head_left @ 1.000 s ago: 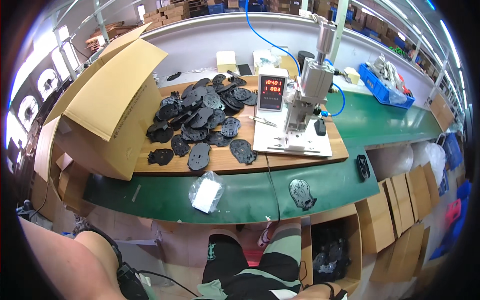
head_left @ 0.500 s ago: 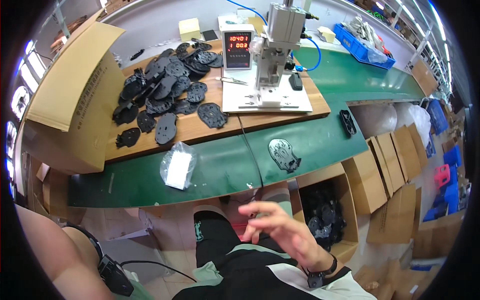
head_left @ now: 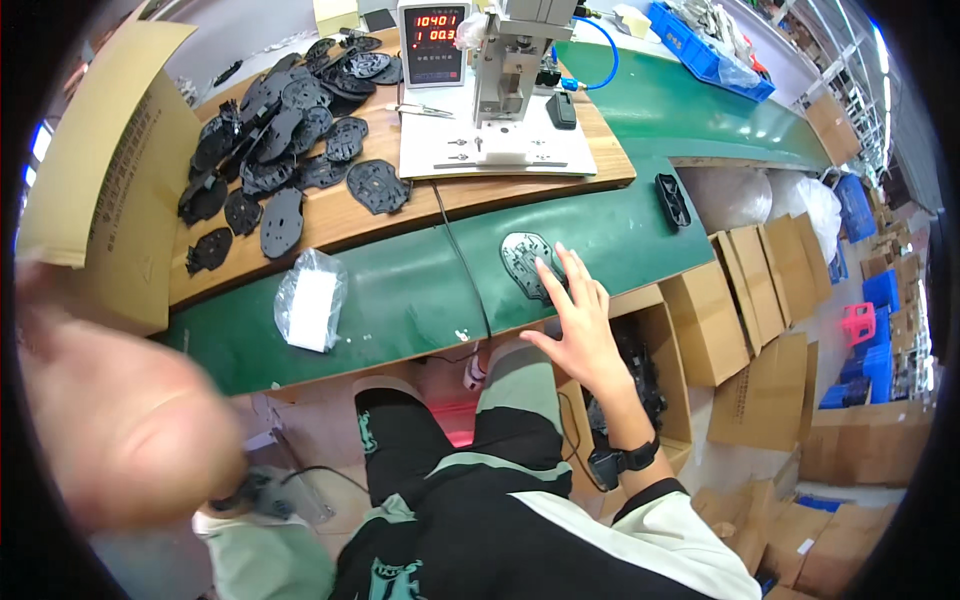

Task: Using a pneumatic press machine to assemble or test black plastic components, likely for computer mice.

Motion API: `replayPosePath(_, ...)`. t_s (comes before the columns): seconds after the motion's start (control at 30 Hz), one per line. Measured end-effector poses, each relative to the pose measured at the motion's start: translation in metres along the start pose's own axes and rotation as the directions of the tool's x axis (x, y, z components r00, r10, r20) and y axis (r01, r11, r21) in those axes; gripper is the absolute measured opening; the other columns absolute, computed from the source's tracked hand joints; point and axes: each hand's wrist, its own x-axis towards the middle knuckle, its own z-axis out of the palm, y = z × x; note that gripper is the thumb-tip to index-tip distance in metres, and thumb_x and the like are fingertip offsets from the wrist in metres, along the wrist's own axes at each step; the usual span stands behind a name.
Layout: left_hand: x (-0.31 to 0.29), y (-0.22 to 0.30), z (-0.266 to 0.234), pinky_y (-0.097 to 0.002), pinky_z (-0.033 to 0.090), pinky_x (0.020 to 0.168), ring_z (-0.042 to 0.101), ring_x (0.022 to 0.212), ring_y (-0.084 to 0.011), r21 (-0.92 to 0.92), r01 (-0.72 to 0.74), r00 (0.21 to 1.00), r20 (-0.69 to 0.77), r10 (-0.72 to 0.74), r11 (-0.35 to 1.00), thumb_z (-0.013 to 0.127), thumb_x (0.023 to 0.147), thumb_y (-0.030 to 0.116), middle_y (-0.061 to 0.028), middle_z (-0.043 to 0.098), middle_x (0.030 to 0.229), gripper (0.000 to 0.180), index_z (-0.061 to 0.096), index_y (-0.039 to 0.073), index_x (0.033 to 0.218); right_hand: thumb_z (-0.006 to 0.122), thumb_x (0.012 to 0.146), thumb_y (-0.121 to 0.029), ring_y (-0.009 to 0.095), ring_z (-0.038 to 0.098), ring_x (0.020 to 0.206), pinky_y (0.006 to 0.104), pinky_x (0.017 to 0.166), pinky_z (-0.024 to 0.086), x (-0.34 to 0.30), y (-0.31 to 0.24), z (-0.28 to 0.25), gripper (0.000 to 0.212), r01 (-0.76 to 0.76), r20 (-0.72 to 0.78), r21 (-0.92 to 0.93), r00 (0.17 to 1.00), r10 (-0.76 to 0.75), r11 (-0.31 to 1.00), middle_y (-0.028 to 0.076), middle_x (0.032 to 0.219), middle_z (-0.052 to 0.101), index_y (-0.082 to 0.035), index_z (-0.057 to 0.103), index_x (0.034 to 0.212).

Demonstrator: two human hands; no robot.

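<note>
Closest to the camera is the left hand (head_left: 130, 410), big and blurry around 8-9 o'clock in the view, with the large cardboard carton (head_left: 130, 190) behind it. Too smeared to make out its fingers, so I can't tell how open that grip is or if it's got anything.

Right hand (head_left: 585, 335) is way clearer: palm down, fingers spread, thumb poking out toward 9, so that grip's wide open with nothing in it. The fingertips overlap the near edge of a flat black part (head_left: 522, 262) lying on the green worktop (head_left: 400, 300), at 11 o'clock from the hand. Can't tell if they're actually touching it.

Taking clock directions from the right hand: there's an open box (head_left: 678, 400) of dark parts below the worktop at 4-5, and a clear plastic bag (head_left: 312, 302) with something white inside at 9. A hollow black piece (head_left: 673, 202) sits at 1.

Farther off, a wooden board (head_left: 335, 245) carries a messy pile of black parts (head_left: 275, 130) at 10, plus a metal press (head_left: 510, 75) near 11-12. Way back at 1 there's a blue bin (head_left: 690, 45).
</note>
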Motion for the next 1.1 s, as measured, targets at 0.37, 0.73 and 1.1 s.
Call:
replayPosePath(0.37, -0.273, -0.127, 0.081, -0.0554, 0.026, 0.122, 0.033, 0.151, -0.0402, 0.974, -0.184, 0.342, 0.187, -0.921, 0.129, 0.061, 0.099, 0.030, -0.0255, 0.037, 0.160, 0.064, 0.043, -0.001, 0.152, 0.081, 0.067, -0.005, 0.033, 0.057, 0.125, 0.0483, 0.105, 0.044, -0.030, 0.018, 0.036, 0.061, 0.036, -0.146, -0.107, 0.988, -0.052, 0.994, 0.011, 0.135, 0.061, -0.015, 0.072, 0.126)
replayPosePath(0.73, -0.277, -0.112, 0.086, -0.0555, 0.025, 0.125, 0.035, 0.150, -0.0415, 0.971, -0.179, 0.215, 0.198, -0.956, 0.160, 0.064, 0.089, 0.011, -0.0242, 0.042, 0.155, 0.058, 0.045, -0.003, 0.142, 0.068, 0.061, 0.001, 0.032, 0.062, 0.110, 0.0439, 0.097, 0.049, -0.003, 0.030, 0.016, 0.058, 0.079, -0.026, 0.207, 0.997, -0.075, 0.975, 0.010, 0.119, 0.064, -0.013, 0.076, 0.116)
replayPosePath(1.1, -0.280, -0.106, 0.078, -0.0557, 0.028, 0.123, 0.039, 0.147, -0.0406, 0.968, -0.134, 0.265, 0.241, -0.934, 0.212, 0.060, 0.088, 0.005, -0.0238, 0.047, 0.150, 0.048, 0.053, -0.002, 0.135, 0.065, 0.080, 0.009, 0.032, 0.063, 0.112, 0.0379, 0.100, 0.049, 0.081, 0.022, 0.065, 0.030, -0.046, -0.245, 0.578, 0.943, 0.227, 0.814, 0.015, 0.119, 0.065, -0.002, 0.068, 0.109)
